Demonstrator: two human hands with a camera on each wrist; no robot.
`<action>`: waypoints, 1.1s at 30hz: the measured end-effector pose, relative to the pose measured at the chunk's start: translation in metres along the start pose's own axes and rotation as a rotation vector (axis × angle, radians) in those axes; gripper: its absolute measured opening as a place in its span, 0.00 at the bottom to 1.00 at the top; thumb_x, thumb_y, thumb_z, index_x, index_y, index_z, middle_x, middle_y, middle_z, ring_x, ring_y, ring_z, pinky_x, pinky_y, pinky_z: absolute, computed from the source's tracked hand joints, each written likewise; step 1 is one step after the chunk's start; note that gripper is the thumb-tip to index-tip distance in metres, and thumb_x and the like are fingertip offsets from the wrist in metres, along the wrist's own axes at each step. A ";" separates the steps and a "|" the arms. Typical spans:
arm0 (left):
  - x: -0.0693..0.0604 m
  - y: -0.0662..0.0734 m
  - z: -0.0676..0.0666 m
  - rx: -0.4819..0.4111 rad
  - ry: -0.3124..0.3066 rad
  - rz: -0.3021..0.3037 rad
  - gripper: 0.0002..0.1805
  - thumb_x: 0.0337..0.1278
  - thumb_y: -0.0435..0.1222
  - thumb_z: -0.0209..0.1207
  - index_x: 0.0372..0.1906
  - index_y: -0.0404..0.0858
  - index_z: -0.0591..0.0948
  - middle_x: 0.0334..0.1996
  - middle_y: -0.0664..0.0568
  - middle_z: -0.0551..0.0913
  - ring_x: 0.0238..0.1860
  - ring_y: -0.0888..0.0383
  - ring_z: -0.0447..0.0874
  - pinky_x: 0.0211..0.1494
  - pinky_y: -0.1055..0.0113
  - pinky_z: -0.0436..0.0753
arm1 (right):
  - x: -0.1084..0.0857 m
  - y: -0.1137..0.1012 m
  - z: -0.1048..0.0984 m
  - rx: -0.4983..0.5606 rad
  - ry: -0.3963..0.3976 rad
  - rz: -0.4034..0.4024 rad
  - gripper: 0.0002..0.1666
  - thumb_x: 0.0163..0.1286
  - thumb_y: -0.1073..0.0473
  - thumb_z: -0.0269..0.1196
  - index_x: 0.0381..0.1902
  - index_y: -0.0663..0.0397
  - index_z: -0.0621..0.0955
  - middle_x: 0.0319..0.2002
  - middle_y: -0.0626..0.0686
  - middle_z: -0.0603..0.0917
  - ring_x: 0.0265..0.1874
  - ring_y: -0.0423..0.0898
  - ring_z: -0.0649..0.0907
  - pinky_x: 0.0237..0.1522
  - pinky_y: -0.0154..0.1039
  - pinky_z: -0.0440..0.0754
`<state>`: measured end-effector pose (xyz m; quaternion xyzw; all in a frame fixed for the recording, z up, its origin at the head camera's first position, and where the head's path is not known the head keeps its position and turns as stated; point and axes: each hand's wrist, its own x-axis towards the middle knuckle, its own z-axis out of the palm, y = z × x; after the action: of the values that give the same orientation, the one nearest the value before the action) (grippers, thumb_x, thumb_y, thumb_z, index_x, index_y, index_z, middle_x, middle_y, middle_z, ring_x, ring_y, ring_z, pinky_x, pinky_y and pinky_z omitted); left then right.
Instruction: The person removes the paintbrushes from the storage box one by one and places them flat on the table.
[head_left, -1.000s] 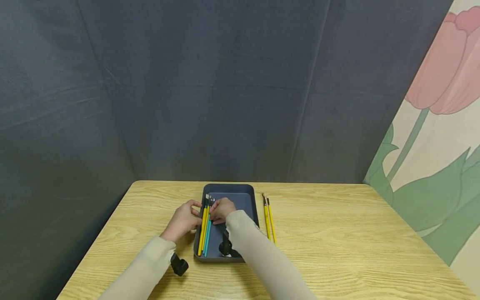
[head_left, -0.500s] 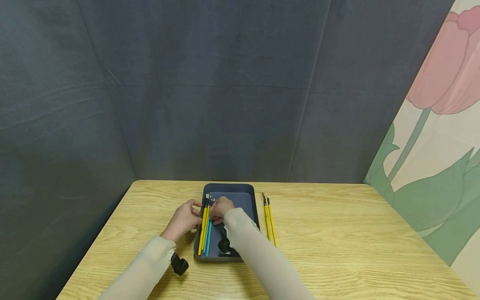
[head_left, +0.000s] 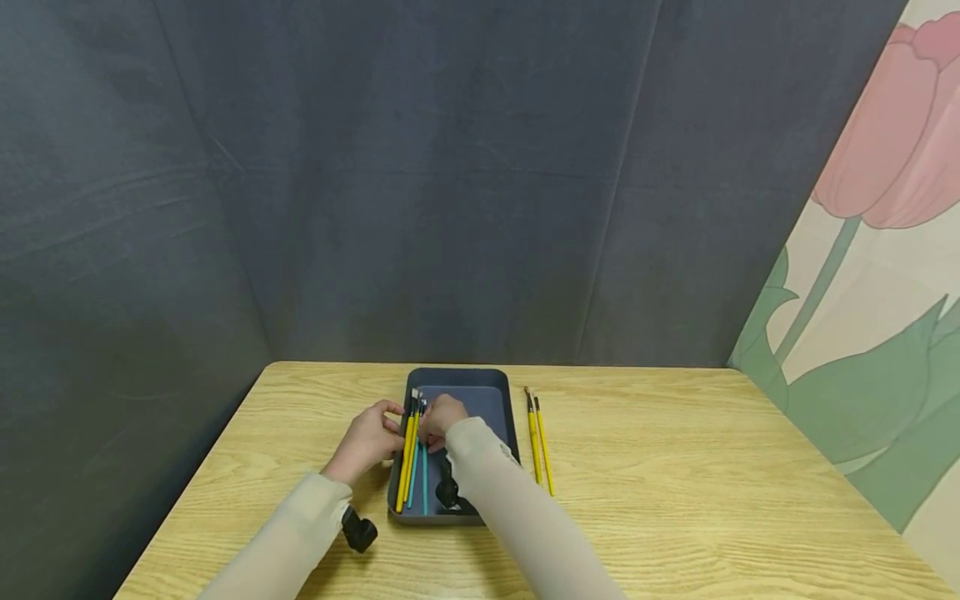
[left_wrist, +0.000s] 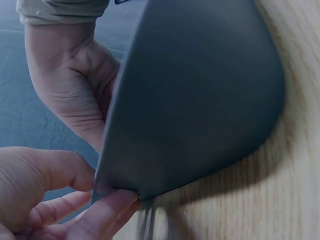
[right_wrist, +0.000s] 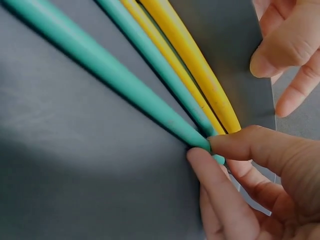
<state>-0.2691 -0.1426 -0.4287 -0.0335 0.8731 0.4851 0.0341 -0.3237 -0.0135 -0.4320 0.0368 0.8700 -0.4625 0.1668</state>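
A dark grey tray (head_left: 487,408) sits on the table with several paintbrushes along its left side. My left hand (head_left: 366,442) grips the tray's left wall, thumb on the inner side and fingers outside, as the right wrist view shows. With thumb and finger, my right hand (head_left: 444,419) pinches a teal paintbrush (right_wrist: 110,77) near the end of its handle's paint, inside the tray. Left of it lie another teal paintbrush (right_wrist: 155,67) and two yellow paintbrushes (right_wrist: 200,70), close together. The bristles are partly hidden behind my right hand in the head view.
Two more yellow paintbrushes (head_left: 535,442) lie on the wooden table (head_left: 675,483) just right of the tray. A dark grey curtain (head_left: 450,183) hangs behind the table. At the right is a panel with a tulip pattern (head_left: 862,333).
The lower end of the pinched teal paintbrush has swung right, leaving a gap from the other teal one. My left hand stays in place on the tray.
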 end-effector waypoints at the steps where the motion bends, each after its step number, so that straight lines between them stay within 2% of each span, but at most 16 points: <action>1: 0.000 0.000 0.000 -0.002 0.001 -0.001 0.26 0.46 0.22 0.62 0.56 0.32 0.74 0.36 0.41 0.78 0.30 0.54 0.79 0.30 0.64 0.83 | 0.000 0.000 0.000 0.002 -0.002 0.001 0.17 0.47 0.80 0.67 0.17 0.57 0.73 0.15 0.52 0.73 0.12 0.45 0.76 0.21 0.40 0.84; 7: -0.001 0.000 0.000 -0.007 0.002 -0.007 0.27 0.46 0.22 0.61 0.56 0.32 0.74 0.37 0.41 0.78 0.30 0.54 0.79 0.30 0.64 0.83 | -0.001 0.001 0.000 0.016 -0.006 -0.005 0.17 0.45 0.81 0.67 0.17 0.58 0.74 0.16 0.53 0.75 0.14 0.46 0.77 0.21 0.40 0.84; 25: -0.001 0.000 -0.001 0.005 0.004 0.002 0.27 0.45 0.21 0.61 0.56 0.31 0.74 0.36 0.41 0.78 0.30 0.54 0.79 0.30 0.63 0.83 | 0.003 0.003 -0.003 0.034 -0.026 0.005 0.14 0.49 0.78 0.67 0.17 0.58 0.76 0.18 0.54 0.76 0.15 0.46 0.80 0.23 0.39 0.85; 33: 0.000 0.000 -0.001 0.008 0.009 -0.006 0.27 0.45 0.21 0.62 0.56 0.32 0.74 0.36 0.41 0.78 0.30 0.54 0.79 0.31 0.63 0.84 | 0.003 0.004 -0.006 0.095 -0.036 0.013 0.12 0.49 0.78 0.66 0.19 0.59 0.78 0.19 0.54 0.77 0.16 0.45 0.79 0.26 0.40 0.86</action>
<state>-0.2692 -0.1436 -0.4280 -0.0381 0.8751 0.4814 0.0317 -0.3269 -0.0070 -0.4330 0.0419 0.8438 -0.5026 0.1835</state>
